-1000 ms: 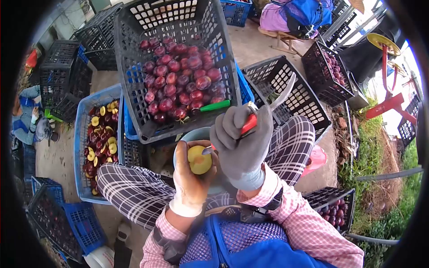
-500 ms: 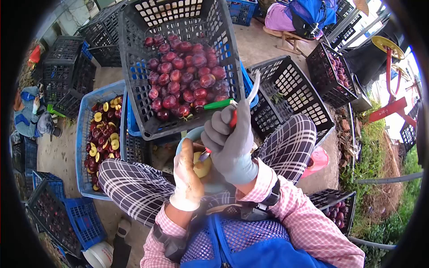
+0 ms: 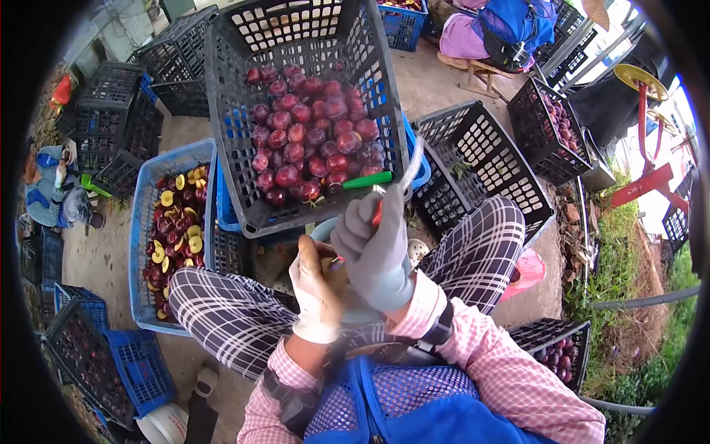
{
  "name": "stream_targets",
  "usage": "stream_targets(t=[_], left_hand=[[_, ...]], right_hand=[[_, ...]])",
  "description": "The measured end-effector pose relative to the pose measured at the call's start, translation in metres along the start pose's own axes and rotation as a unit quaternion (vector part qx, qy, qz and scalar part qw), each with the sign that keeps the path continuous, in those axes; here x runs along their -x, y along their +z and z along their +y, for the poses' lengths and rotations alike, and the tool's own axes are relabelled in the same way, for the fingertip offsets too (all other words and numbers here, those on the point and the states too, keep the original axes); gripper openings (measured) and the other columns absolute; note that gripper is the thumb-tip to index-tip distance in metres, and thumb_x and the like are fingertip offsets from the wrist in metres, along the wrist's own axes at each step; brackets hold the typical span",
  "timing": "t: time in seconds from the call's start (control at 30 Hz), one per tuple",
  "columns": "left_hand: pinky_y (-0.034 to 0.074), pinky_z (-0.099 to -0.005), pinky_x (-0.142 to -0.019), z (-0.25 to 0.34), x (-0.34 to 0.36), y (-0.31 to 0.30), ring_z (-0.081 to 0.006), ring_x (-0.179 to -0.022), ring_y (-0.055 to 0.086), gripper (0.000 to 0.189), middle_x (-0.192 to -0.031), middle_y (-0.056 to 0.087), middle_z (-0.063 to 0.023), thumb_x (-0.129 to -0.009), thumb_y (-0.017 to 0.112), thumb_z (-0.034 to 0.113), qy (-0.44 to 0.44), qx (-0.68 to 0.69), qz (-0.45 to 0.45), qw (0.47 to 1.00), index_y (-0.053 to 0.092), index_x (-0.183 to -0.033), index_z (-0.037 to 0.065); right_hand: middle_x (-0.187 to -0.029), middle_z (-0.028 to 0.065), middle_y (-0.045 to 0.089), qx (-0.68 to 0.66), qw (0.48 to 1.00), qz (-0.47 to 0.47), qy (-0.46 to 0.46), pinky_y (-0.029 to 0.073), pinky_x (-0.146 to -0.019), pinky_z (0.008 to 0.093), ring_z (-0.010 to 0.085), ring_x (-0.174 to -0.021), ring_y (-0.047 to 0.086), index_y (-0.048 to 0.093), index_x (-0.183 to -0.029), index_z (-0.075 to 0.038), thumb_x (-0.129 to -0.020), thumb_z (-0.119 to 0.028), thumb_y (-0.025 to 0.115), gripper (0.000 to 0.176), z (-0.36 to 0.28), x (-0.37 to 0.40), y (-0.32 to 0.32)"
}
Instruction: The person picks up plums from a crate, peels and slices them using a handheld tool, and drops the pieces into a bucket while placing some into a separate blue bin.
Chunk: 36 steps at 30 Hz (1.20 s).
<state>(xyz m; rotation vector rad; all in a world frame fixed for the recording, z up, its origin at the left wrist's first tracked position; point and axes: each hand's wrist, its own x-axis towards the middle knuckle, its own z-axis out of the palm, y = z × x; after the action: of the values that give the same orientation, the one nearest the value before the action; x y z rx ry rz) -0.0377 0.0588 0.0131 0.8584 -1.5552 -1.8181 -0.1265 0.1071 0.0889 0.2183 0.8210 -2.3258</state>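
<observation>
My right hand (image 3: 373,248), in a grey glove, is wrapped round a tool with a red handle and a curved metal blade (image 3: 414,164) that points up and away. My left hand (image 3: 314,292), in a whitish glove, is closed on a yellow-fleshed cut plum (image 3: 337,277), mostly hidden between the two hands. Below them a pale blue basin (image 3: 324,230) shows in part. Just beyond my hands stands a black crate (image 3: 270,224) of whole dark red plums (image 3: 314,133). A green-handled tool (image 3: 367,180) lies at its near right corner.
To the left, a blue crate (image 3: 135,244) holds cut plums (image 3: 177,229). A black crate (image 3: 484,159) with a few leaves stands at right, with a plum-filled crate (image 3: 547,129) behind it. A red-and-yellow scale (image 3: 642,185) is at far right. Another person (image 3: 48,185) sits at far left.
The cut plum showed clearly between my hands before; now my right hand covers much of it. The red-handled tool has tilted slightly. The view has shifted a little.
</observation>
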Motion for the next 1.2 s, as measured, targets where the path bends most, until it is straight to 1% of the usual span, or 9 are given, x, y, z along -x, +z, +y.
stream_targets(t=[0.4, 0.53, 0.63, 0.73, 0.9, 1.03, 1.07, 1.17, 1.2], left_hand=[[0.04, -0.0206, -0.05, 0.022, -0.014, -0.015, -0.0079, -0.058, 0.052, 0.065, -0.078, 0.061, -0.0035, -0.102, 0.037, 0.063, -0.13, 0.085, -0.123, 0.98, 0.061, -0.103, 0.003], [0.046, -0.0247, -0.053, 0.018, -0.012, -0.013, -0.0133, -0.063, 0.056, 0.049, -0.085, 0.059, -0.0065, -0.105, 0.041, 0.049, -0.133, 0.126, -0.05, 0.982, 0.056, -0.11, 0.002], [0.052, -0.0283, -0.078, 0.001, -0.017, -0.018, -0.0187, -0.095, 0.061, 0.041, -0.112, 0.059, -0.0128, -0.106, 0.04, 0.034, -0.006, -0.038, -0.101, 0.994, 0.053, -0.12, -0.002], [0.051, -0.032, -0.083, -0.002, -0.016, -0.017, -0.0199, -0.096, 0.061, 0.037, -0.11, 0.059, -0.0124, -0.105, 0.043, 0.033, 0.222, -0.247, -0.093, 0.939, 0.053, -0.119, 0.0], [0.045, -0.0297, -0.086, 0.0, -0.015, -0.013, -0.0152, -0.091, 0.054, 0.047, -0.098, 0.059, -0.005, -0.107, 0.04, 0.046, -0.068, 0.064, -0.031, 0.995, 0.059, -0.112, 0.003], [0.048, -0.0419, -0.078, 0.026, -0.053, -0.071, -0.029, -0.084, 0.057, 0.028, -0.094, 0.056, -0.0169, -0.103, 0.043, 0.025, 0.337, -0.479, 0.149, 0.797, 0.06, -0.101, 0.003], [0.048, -0.0438, -0.081, 0.046, -0.065, -0.09, -0.0306, -0.09, 0.058, 0.025, -0.1, 0.057, -0.0184, -0.098, 0.054, 0.023, 0.095, -0.103, 0.251, 0.958, 0.058, -0.109, 0.0], [0.043, -0.0516, -0.101, 0.071, -0.108, -0.164, -0.0412, -0.115, 0.055, 0.046, -0.131, 0.055, -0.0235, -0.093, 0.064, 0.029, 0.302, -0.656, 0.336, 0.605, 0.056, -0.132, 0.005], [0.042, -0.0521, -0.102, 0.081, -0.111, -0.144, -0.0412, -0.119, 0.053, 0.046, -0.131, 0.055, -0.024, -0.089, 0.065, 0.019, 0.332, -0.615, 0.329, 0.634, 0.055, -0.132, 0.004]], right_hand=[[-0.068, -0.0041, 0.043, -0.035, 0.983, -0.172, 0.059, 0.035, -0.05, 0.0249, 0.009, -0.053, 0.037, 0.055, -0.083, -0.012, -0.105, -0.044, 0.048, 0.039, -0.004, -0.017, -0.053], [-0.107, 0.013, 0.063, 0.665, 0.61, -0.266, -0.338, 0.054, -0.077, 0.0374, 0.0326, -0.089, 0.066, 0.063, -0.123, -0.009, -0.081, -0.011, 0.07, 0.043, 0.001, -0.006, -0.068], [-0.114, 0.0089, 0.061, 0.691, 0.588, -0.239, -0.346, 0.056, -0.076, 0.0394, 0.0311, -0.095, 0.066, 0.063, -0.119, -0.01, -0.076, -0.011, 0.071, 0.044, 0.012, 0.001, -0.073], [-0.111, 0.0097, 0.062, 0.691, 0.616, -0.239, -0.294, 0.055, -0.074, 0.0416, 0.0329, -0.092, 0.065, 0.061, -0.111, -0.009, -0.076, -0.012, 0.071, 0.037, 0.014, 0.001, -0.073], [-0.101, 0.0127, 0.062, 0.637, 0.668, -0.277, -0.266, 0.052, -0.071, 0.0422, 0.0361, -0.087, 0.065, 0.058, -0.104, -0.008, -0.075, -0.008, 0.072, 0.032, 0.013, 0.0, -0.069], [-0.095, 0.0135, 0.062, 0.554, 0.76, -0.27, -0.208, 0.051, -0.071, 0.0394, 0.0361, -0.083, 0.064, 0.058, -0.1, -0.007, -0.08, -0.011, 0.075, 0.026, 0.005, 0.005, -0.072], [-0.095, 0.0133, 0.062, 0.564, 0.769, -0.251, -0.169, 0.051, -0.073, 0.0389, 0.0355, -0.083, 0.064, 0.059, -0.099, -0.007, -0.083, -0.013, 0.075, 0.024, -0.001, 0.004, -0.075], [-0.09, 0.0135, 0.062, 0.582, 0.759, -0.218, -0.195, 0.051, -0.074, 0.0386, 0.0318, -0.082, 0.064, 0.06, -0.102, -0.004, -0.087, -0.017, 0.073, 0.024, -0.02, -0.008, -0.094], [-0.089, 0.0138, 0.062, 0.572, 0.766, -0.201, -0.215, 0.051, -0.075, 0.0389, 0.0306, -0.083, 0.065, 0.06, -0.104, -0.002, -0.088, -0.019, 0.072, 0.026, -0.019, -0.015, -0.101]])
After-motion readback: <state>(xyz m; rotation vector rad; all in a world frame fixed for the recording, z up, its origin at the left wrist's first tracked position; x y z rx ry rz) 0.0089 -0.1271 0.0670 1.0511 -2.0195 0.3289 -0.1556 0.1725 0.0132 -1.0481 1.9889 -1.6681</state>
